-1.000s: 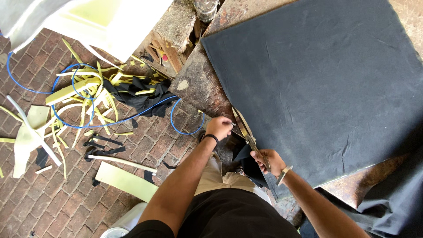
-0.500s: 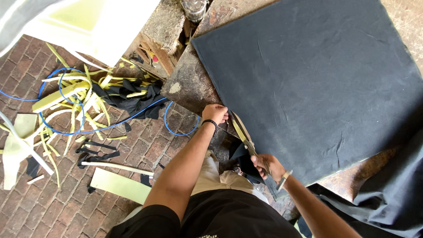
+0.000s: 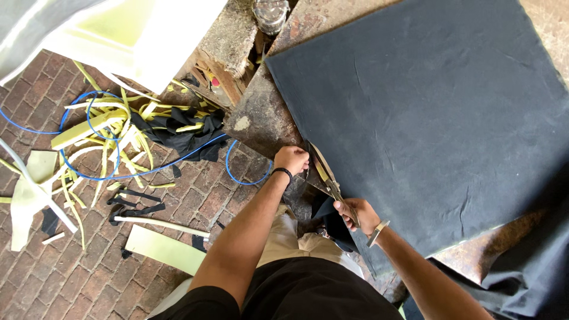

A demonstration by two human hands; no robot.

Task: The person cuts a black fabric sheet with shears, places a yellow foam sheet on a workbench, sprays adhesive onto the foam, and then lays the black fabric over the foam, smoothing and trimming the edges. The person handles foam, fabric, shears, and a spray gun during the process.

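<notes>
A large dark grey sheet (image 3: 427,118) lies flat on a worn, rusty table (image 3: 255,118). Pale yellow foam shows along its near left edge. My left hand (image 3: 290,159), with a black wristband, is closed on that edge of the sheet, close to the tip of the blades. My right hand (image 3: 354,214) grips a pair of long metal scissors (image 3: 329,181), which point up and left along the same edge. A flap of dark cloth (image 3: 332,222) hangs below my right hand.
The brick floor (image 3: 89,272) at left holds yellow foam strips (image 3: 112,127), a blue cable (image 3: 148,172), black cloth scraps (image 3: 184,130) and a pale foam slab (image 3: 166,249). A big pale foam block (image 3: 142,35) leans at top left. More dark cloth (image 3: 521,272) drapes at lower right.
Both hands stay at the sheet's near edge. My left hand has shifted slightly along it, and the view has wobbled a little.
</notes>
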